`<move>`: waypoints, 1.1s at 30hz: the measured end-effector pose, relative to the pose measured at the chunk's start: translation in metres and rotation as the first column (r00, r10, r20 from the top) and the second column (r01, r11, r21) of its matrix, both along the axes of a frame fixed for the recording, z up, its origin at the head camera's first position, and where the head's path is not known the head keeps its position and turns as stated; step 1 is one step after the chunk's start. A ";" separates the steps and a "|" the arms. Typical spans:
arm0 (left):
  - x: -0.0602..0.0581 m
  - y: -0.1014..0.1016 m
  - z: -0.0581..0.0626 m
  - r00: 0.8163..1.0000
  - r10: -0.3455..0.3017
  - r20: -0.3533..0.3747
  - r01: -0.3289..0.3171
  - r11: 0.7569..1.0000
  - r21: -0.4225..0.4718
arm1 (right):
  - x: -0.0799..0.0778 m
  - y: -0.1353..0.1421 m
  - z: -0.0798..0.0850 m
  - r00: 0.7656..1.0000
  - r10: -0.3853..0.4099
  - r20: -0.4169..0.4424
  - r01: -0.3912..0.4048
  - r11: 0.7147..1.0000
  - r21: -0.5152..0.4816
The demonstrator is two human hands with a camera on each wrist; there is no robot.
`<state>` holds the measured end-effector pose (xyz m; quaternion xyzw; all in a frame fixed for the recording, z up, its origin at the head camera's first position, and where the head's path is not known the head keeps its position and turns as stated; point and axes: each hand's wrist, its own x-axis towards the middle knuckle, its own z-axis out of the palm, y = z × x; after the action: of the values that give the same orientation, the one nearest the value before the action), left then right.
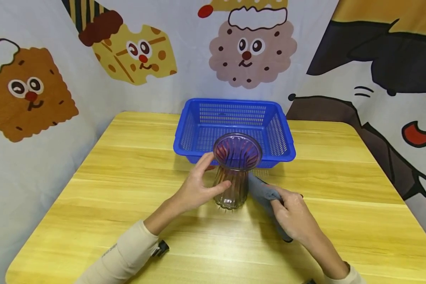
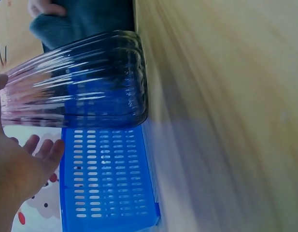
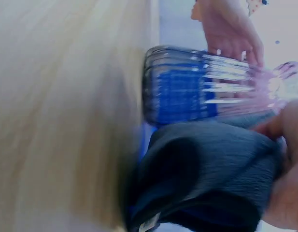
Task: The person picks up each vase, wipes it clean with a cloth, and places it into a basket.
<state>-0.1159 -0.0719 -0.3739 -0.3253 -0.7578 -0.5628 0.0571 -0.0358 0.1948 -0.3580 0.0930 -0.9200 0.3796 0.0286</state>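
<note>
A ribbed clear glass vase (image 1: 230,185) with a flared, purplish-pink rim stands upright on the table in front of the blue basket. My left hand (image 1: 198,185) is at its left side, thumb in front and fingers spread beside the neck. In the left wrist view, a gap shows between those fingers (image 2: 54,150) and the glass (image 2: 100,87). My right hand (image 1: 294,213) grips a grey-blue cloth (image 1: 266,195) to the right of the vase. The cloth (image 3: 211,159) hangs folded from that hand and overlaps the vase's side in the right wrist view.
Behind the vase sits a blue plastic basket (image 1: 287,152) with slotted walls. The wooden table (image 1: 127,177) reaches back to a white curtain (image 1: 188,71) printed with cartoon snacks.
</note>
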 end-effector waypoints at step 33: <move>-0.002 -0.001 0.002 0.993 -0.098 0.061 0.096 0.995 0.042 | 0.008 -0.042 0.008 0.876 -0.005 -0.482 -0.183 0.922 -0.342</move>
<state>-0.1177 -0.0728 -0.3714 -0.3425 -0.7315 -0.5894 0.0121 -0.0278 0.1525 -0.3498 0.2187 -0.7890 0.5159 0.2519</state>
